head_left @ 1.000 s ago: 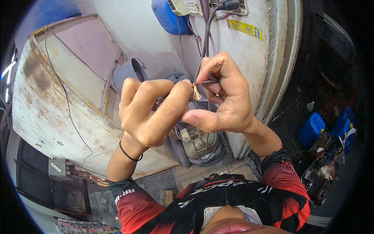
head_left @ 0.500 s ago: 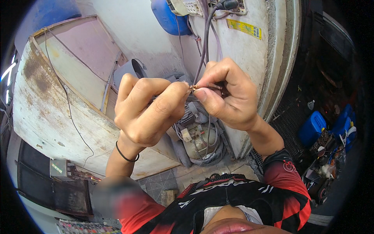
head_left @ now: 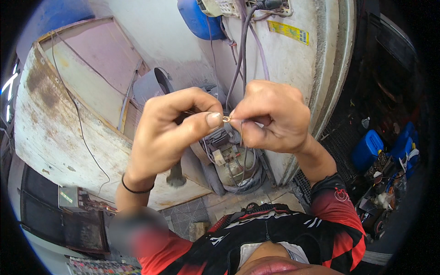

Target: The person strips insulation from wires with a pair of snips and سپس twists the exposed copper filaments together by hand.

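A small copper-coloured loop (head_left: 226,119) shows between my two hands, roughly at the middle of the view. My left hand (head_left: 169,130) is closed in a pinch, with thumb and forefinger at the loop's left side. From the right, my right hand (head_left: 275,119) pinches at the loop, its other fingers curled in. What its palm holds, if anything, is hidden. Beneath my left hand a dark, blunt-ended object (head_left: 176,177) sticks down; its kind and whether I hold it cannot be made out.
Below my hands stands a dusty motor-like machine (head_left: 236,167) with hoses and cables. A stained white panel (head_left: 78,123) is at left. Cables hang from a socket board (head_left: 224,8) on the wall. Blue jerrycans (head_left: 369,149) and clutter lie at right.
Both hands have turned and moved slightly down, and the loop with them. My left thumb now faces up at the loop. The dark blunt object has come into sight below my left hand.
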The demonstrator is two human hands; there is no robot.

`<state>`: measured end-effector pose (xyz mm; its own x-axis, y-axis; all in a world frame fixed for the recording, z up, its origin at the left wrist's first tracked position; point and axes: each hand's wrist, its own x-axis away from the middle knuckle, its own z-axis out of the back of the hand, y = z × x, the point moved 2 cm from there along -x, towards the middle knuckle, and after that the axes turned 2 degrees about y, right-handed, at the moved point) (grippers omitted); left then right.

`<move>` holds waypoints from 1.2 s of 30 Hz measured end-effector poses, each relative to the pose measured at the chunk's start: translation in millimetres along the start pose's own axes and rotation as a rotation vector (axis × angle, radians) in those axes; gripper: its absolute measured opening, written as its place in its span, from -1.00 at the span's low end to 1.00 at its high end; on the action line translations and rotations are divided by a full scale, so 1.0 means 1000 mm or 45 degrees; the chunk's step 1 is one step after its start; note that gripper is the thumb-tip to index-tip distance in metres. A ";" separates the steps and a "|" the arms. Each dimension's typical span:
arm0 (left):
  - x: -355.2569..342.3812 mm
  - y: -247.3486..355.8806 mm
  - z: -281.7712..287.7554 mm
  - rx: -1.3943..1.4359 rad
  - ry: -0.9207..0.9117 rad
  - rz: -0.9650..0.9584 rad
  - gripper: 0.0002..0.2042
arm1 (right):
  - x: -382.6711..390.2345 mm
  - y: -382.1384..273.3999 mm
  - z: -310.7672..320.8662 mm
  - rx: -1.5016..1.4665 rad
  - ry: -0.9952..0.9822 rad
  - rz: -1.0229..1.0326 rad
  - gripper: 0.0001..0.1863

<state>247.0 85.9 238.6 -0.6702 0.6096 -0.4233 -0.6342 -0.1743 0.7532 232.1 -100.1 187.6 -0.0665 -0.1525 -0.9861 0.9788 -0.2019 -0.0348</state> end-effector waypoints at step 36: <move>0.001 -0.032 -0.010 -1.040 0.307 -1.260 -0.60 | 0.015 0.004 0.007 -0.529 -0.113 -0.983 -0.86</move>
<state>262.5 84.6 209.1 0.2146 0.6109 -0.7620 -0.8877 -0.2033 -0.4131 233.6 -110.0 173.8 -0.7365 -0.1968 -0.6471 0.6445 0.0863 -0.7597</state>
